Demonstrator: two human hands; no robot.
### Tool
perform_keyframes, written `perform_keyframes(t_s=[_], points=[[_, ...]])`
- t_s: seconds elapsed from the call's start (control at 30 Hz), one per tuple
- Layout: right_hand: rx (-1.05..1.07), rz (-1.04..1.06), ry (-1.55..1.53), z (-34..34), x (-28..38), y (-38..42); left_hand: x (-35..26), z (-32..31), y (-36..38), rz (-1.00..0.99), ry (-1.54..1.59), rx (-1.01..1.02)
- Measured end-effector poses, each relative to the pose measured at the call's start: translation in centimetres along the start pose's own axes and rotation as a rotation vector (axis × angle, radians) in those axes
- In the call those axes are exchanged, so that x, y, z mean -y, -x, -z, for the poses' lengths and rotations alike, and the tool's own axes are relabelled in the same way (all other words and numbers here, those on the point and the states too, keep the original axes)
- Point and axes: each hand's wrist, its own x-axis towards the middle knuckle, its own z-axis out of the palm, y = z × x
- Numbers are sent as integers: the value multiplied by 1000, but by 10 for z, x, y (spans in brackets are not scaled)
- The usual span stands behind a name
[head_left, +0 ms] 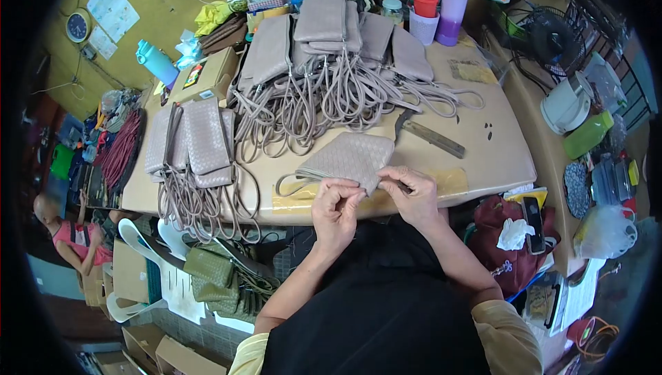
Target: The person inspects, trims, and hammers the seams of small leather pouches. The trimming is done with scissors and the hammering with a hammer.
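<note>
A taupe woven wristlet pouch lies at the table's front edge, one corner pointing toward me. My left hand is closed in a pinch at that near corner. Just right of it, my right hand pinches the pouch's edge between thumb and fingers. Whether a small part sits between my fingertips is too small to tell. The pouch's strap loops out to the left. Beyond the pouch lies a knife-like tool with a flat handle and a dark curved end.
Several taupe pouches with tangled straps are piled at the back, and woven ones lie at left. A purple bottle stands behind. Olive pouches rest on a white chair. Another person sits far left.
</note>
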Motion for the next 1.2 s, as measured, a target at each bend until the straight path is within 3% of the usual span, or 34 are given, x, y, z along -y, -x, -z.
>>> perform_keyframes(t_s=[0.07,0.13,0.17,0.23,0.37,0.43,0.47,0.53,0.9,1.0,1.07,1.13,1.2], points=[[-28,-57,-18,1,5,-1,15,-6,2,-65,-39,8],[-22,-142,-91,2,4,1,20,-13,6,82,291,-23],[-8,-225,-167,3,3,2,21,-16,9,83,292,-21],[-26,-264,-216,4,2,-1,16,-18,10,313,669,17],[-46,-321,-309,7,0,-3,7,-9,11,540,866,86],[-61,-327,-323,7,-5,-2,-10,-4,8,485,378,82],[-77,-333,-339,7,-6,-2,-8,0,6,485,379,85],[-97,-320,-347,9,-7,-5,-4,9,-1,-39,-319,134],[-189,-335,-502,-9,-17,-3,22,-35,-13,-226,-265,93],[-145,-485,-439,-3,-53,7,46,-52,-10,-245,-231,116],[-142,-427,91,5,-65,11,57,-44,0,-230,-138,158],[-71,-346,270,15,-50,7,71,-19,8,270,289,744],[10,-273,438,17,-47,8,53,-7,4,307,423,849]])
